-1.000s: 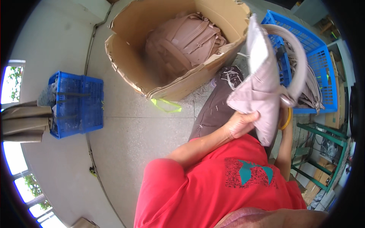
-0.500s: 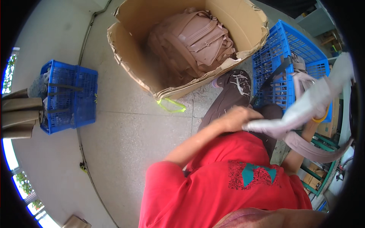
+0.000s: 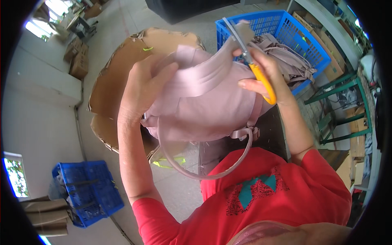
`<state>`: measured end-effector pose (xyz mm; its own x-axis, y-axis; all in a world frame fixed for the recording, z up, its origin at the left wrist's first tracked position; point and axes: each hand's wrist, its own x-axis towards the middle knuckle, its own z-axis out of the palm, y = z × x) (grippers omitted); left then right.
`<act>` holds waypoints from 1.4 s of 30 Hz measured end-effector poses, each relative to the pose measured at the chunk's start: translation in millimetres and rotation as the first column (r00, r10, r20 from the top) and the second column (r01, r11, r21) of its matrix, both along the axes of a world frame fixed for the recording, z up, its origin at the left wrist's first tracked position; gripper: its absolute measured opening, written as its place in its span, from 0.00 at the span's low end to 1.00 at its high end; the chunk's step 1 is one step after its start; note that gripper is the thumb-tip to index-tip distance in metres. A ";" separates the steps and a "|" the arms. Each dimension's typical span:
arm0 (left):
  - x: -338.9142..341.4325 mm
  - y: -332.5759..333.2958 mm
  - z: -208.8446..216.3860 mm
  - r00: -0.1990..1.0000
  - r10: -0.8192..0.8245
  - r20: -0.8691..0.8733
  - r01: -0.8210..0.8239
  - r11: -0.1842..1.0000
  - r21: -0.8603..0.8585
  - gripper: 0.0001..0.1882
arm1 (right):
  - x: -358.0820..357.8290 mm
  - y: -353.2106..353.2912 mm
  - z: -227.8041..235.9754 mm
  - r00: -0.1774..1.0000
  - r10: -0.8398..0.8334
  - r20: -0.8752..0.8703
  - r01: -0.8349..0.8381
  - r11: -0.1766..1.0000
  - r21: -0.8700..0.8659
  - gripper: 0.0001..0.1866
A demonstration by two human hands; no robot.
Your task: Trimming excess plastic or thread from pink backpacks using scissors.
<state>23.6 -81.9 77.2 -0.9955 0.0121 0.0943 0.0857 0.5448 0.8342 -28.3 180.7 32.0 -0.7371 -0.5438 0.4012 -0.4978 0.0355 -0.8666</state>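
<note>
A dusty-pink fabric backpack (image 3: 200, 116) is held up in front of my chest, over my lap. My left hand (image 3: 143, 83) grips its upper left part, fingers curled on the fabric. In my right hand (image 3: 267, 71) are scissors with a yellow handle (image 3: 263, 81), their metal blades pointing up and left. Those right fingers also lie against the bag's upper right side; whether they pinch its fabric I cannot tell. A wide strap (image 3: 200, 77) arches across the top of the backpack. From its lower edge hangs a thin looped strap (image 3: 185, 171), in front of my red shirt.
Behind the backpack stands a large open cardboard box (image 3: 104, 79) with torn edges. A blue crate (image 3: 320, 53) at the far right holds more pink bags. Blue crates (image 3: 92, 196) stand at lower left by the wall. To the right is a green metal frame (image 3: 351, 90).
The backpack has swung from my right side to in front of me, and both hands have risen with it. My view has turned, and the scissors now show plainly.
</note>
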 end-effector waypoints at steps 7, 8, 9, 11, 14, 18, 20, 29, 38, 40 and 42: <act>7.9 3.1 -32.9 0.998 0.033 -0.058 -0.015 0.954 0.299 0.12 | -18.2 35.5 -1.8 0.987 -0.160 -0.016 0.155 0.970 -0.186 0.29; 8.0 7.7 -28.5 0.998 -0.002 -0.066 0.023 0.948 0.319 0.12 | -28.8 39.7 11.0 0.961 -0.140 -0.240 0.083 0.969 -0.232 0.26; 7.7 12.0 -26.9 0.997 -0.020 -0.073 0.044 0.942 0.332 0.12 | -39.5 36.2 21.0 0.885 -0.122 -0.449 0.005 0.967 -0.254 0.23; 9.3 23.7 -16.8 0.995 -0.058 -0.078 0.080 0.946 0.315 0.11 | -44.7 26.9 34.2 0.937 0.178 -0.299 -0.225 0.966 -0.129 0.22; 6.3 32.5 -9.0 0.991 -0.090 -0.096 0.106 0.978 0.181 0.07 | -65.3 28.7 24.9 0.860 0.506 0.061 -0.508 0.842 0.179 0.28; -1.0 25.4 -20.3 0.999 0.031 -0.011 -0.028 0.981 0.193 0.05 | -58.7 59.5 10.4 0.862 0.507 -0.003 -0.487 0.830 0.273 0.27; -2.8 22.4 -31.9 0.993 0.097 -0.061 -0.085 0.982 0.169 0.06 | -35.2 64.4 18.7 0.957 0.280 -0.073 -0.233 0.895 0.380 0.23; -27.0 29.9 -68.7 0.893 0.351 -0.280 -0.377 0.925 -0.043 0.06 | 102.7 79.0 -40.4 0.867 0.019 -0.498 0.296 0.785 0.545 0.16; -12.7 11.0 -90.3 0.838 0.362 -0.409 -0.366 0.928 0.071 0.05 | 101.3 115.2 -71.6 0.669 -0.367 0.646 0.257 0.930 0.262 0.19; -2.4 6.7 -86.6 0.860 0.347 -0.374 -0.301 0.937 0.178 0.05 | 100.4 126.3 -63.5 0.650 -0.364 0.667 0.171 0.925 0.339 0.20; 0.3 7.7 -84.5 0.860 0.334 -0.386 -0.273 0.940 0.205 0.05 | 97.5 130.1 -57.0 0.866 -0.339 0.368 0.209 0.913 0.350 0.24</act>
<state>23.9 -74.1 -7.3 -0.8185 -0.3280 0.4717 0.2849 0.4813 0.8290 69.2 310.7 -25.0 -0.9341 -0.3374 -0.1165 -0.0292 0.3975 -0.9171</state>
